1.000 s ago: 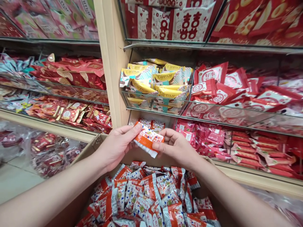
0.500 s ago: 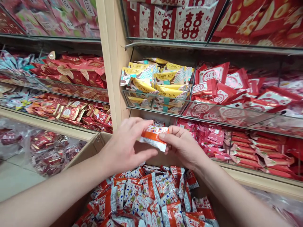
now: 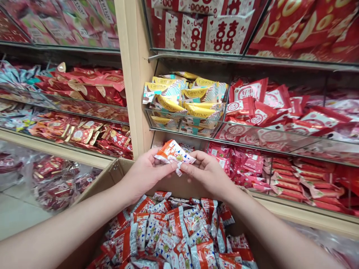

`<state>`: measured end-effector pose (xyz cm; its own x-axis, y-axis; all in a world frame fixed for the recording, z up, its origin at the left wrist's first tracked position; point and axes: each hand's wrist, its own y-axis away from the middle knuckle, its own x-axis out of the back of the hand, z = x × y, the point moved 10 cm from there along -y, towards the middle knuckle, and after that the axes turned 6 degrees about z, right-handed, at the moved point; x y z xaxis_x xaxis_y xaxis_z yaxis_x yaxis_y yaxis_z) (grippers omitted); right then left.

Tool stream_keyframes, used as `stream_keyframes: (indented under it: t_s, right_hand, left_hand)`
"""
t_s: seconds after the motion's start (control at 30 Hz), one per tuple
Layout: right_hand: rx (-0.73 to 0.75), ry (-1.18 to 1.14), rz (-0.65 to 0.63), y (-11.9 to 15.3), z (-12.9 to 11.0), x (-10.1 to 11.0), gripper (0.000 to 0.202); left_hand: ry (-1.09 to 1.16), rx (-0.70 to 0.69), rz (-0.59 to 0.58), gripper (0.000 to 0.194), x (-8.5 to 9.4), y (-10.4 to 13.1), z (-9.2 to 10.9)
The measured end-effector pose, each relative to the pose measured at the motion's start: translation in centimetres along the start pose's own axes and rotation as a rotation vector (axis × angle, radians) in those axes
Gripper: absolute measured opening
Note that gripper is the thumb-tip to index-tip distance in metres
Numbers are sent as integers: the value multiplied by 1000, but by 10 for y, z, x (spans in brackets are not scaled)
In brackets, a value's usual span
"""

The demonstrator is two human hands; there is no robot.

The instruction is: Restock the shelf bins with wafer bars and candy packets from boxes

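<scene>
Between both hands, above the open carton, are small orange-and-white candy packets (image 3: 173, 152) with blue triangles printed on them. Whether there is one packet or two overlapping ones I cannot tell. My left hand (image 3: 148, 175) grips the orange end, its thumb pressed along the lower edge. From the other side my right hand (image 3: 207, 172) pinches the white end between thumb and fingers. Below them the cardboard carton (image 3: 112, 172) holds many matching packets (image 3: 174, 231), lying loose in a heap. Just behind my fingers, a low shelf compartment has a few similar packets, mostly hidden.
Yellow Ginmar packets (image 3: 196, 93) fill a clear-fronted bin, with red-and-white packets (image 3: 252, 97) to its right. Pink packets (image 3: 246, 164) lie on the lower shelf. A wooden post (image 3: 134, 74) divides the shelving. Plastic bags of sweets (image 3: 53, 175) rest on the floor at left.
My left hand has closed from a loose, open pose onto the packet's end. The packet has turned, showing its white printed side, and now sits between both hands.
</scene>
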<state>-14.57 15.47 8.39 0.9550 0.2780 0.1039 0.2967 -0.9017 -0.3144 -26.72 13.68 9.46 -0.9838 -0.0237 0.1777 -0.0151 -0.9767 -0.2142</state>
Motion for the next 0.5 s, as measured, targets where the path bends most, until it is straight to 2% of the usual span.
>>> stream_keyframes:
  t_s: [0.03, 0.1, 0.17, 0.23, 0.3, 0.4, 0.47, 0.5]
  right_hand:
    - [-2, 98, 42, -3, 2, 7, 24]
    - [27, 452, 146, -13, 0, 24, 20]
    - [70, 890, 169, -30, -2, 29, 16]
    - [69, 1184, 87, -52, 8, 21, 17]
    - [-1, 1276, -17, -78, 29, 9, 17]
    - [-157, 1313, -102, -114, 66, -6, 20]
    - [-240, 1334, -156, -131, 92, -17, 22]
    - [-262, 1340, -179, -137, 102, -22, 22]
  left_hand:
    - [-93, -54, 38, 42, 6, -2, 3]
    - [-327, -155, 70, 42, 13, -5, 8]
    - [-519, -182, -28, 31, 5, -6, 4]
    - [-594, -175, -185, 21, -11, -1, -3]
    - [-636, -204, -333, 19, -29, 11, -5]
    - [-748, -228, -624, 27, -56, 41, -12]
    - [-850, -197, -777, 26, -64, 60, -22]
    - [-885, -167, -805, 25, -64, 66, -26]
